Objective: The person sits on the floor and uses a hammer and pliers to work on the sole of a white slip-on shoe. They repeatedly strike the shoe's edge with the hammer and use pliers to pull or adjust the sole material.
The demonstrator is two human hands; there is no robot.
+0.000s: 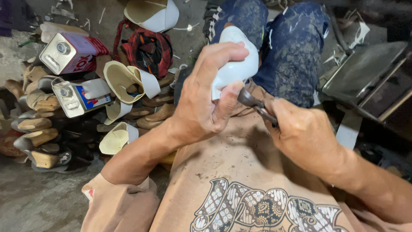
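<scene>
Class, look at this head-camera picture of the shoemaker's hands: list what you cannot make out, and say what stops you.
1. Head view: most of the white shoe is hidden by the left hand.
2. The metal tool: its handle is buried in the right hand, and its tip is hidden behind the left thumb.
3. The dark tray is cut off by the right edge.
4. The wooden shoe forms are partly lost in shadow.

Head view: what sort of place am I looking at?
Likely a small shoemaking workshop: wooden shoe lasts piled on the floor, metal cans, and the left hand holding a white shoe upper.
</scene>
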